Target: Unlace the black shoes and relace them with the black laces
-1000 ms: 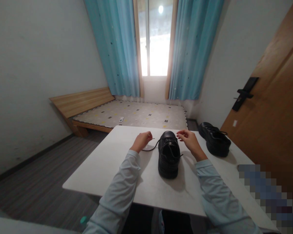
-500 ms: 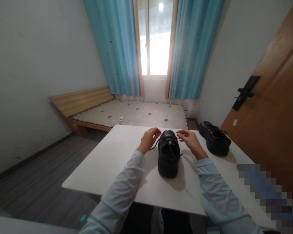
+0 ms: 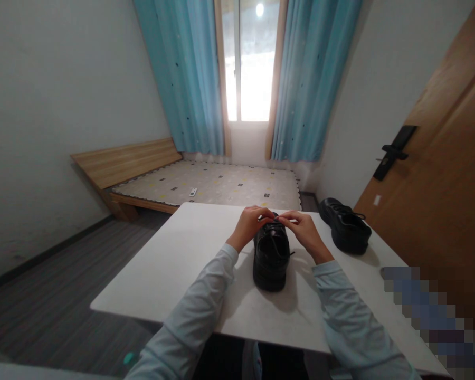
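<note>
A black lace-up shoe (image 3: 269,261) stands on the white table (image 3: 150,264), its heel towards me and its toe pointing away. Above the toe end, my left hand (image 3: 254,224) and my right hand (image 3: 301,228) meet, with thumbs and fingers pinched together at the laces. The fingertips cover the piece of lace between them. A loose lace end sticks out at the right side of the shoe. The second black shoe (image 3: 350,229) of the pair rests near the table's right edge, apart from my hands.
Beyond the table is a low bed (image 3: 221,182) with a small white object (image 3: 193,192) on it. Blue curtains (image 3: 312,79) frame the window. A wooden door (image 3: 439,158) with a black handle is at the right, near a pixelated patch.
Both hands have moved inward from either side of the shoe and now meet over its toe end. The lace that hung at the left is no longer visible there. The view has shifted slightly.
</note>
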The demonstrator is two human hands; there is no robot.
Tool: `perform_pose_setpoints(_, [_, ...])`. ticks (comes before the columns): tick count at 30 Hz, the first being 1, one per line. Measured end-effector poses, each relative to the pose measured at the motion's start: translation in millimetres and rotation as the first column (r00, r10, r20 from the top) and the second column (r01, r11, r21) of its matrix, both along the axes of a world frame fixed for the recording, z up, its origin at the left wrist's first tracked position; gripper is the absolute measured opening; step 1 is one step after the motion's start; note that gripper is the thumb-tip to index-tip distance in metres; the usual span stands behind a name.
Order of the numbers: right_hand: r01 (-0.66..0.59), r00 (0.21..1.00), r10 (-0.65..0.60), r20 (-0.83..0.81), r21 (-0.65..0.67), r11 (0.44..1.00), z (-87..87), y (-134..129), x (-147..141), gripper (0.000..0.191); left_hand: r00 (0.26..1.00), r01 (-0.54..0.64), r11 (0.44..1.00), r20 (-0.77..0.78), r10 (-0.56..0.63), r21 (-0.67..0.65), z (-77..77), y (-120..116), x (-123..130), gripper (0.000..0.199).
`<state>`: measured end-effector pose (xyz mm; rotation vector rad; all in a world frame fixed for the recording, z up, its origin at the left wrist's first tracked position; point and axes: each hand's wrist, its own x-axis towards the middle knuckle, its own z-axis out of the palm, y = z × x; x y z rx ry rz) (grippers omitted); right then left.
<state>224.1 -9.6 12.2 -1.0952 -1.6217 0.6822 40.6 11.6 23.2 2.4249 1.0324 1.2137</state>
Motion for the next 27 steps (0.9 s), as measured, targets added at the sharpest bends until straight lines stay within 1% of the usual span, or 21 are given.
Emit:
perform_pose_setpoints(4, [-0.010,1.000,0.010,-0.023,-0.009,1.000,-0.8,0,-3,0.025,0.996,-0.023,0.999,-0.083,0.026,0.036,6.2,-2,5,0.008])
perform_pose_setpoints(9, [-0.029,0.998,0.027,-0.063,-0.042,0.999,0.0,2,0,0.024,0.990,-0.005,0.996,-0.138,0.018,0.089,9.8,2,10,0.011])
perform_pose_setpoints(11, [-0.046,0.995,0.040,-0.093,-0.065,0.997,0.6,2,2,0.026,0.992,0.003,0.996,-0.126,0.009,0.093,10.7,4,12,0.009])
perform_pose_setpoints(13, [-0.079,0.990,0.065,-0.128,-0.111,0.991,1.8,1,4,0.029,0.997,0.008,0.997,-0.081,-0.002,0.078,10.9,4,15,0.007])
perform_pose_setpoints(17, [-0.153,0.974,0.110,-0.200,-0.214,0.965,4.0,-1,7,0.030,0.998,0.052,0.999,0.047,-0.052,-0.001,7.5,4,19,0.006])
perform_pose_setpoints(19, [-0.141,0.972,0.092,-0.218,-0.219,0.965,4.0,-1,8,0.027,0.995,0.062,0.998,0.078,-0.062,0.005,3.7,4,20,0.006])
perform_pose_setpoints(21, [-0.116,0.961,0.056,-0.270,-0.213,0.970,3.1,1,9,0.024,0.996,0.050,0.996,0.070,-0.055,0.077,-0.9,4,19,0.009])
perform_pose_setpoints(24, [-0.089,0.911,-0.007,-0.413,-0.212,0.973,1.8,3,10,0.023,1.000,0.015,0.980,0.016,-0.018,0.200,-6.9,4,18,0.014])
perform_pose_setpoints(27, [-0.054,0.858,-0.058,-0.511,-0.201,0.978,0.6,5,11,0.024,0.997,-0.017,0.975,-0.070,0.033,0.221,-9.8,2,16,0.017])
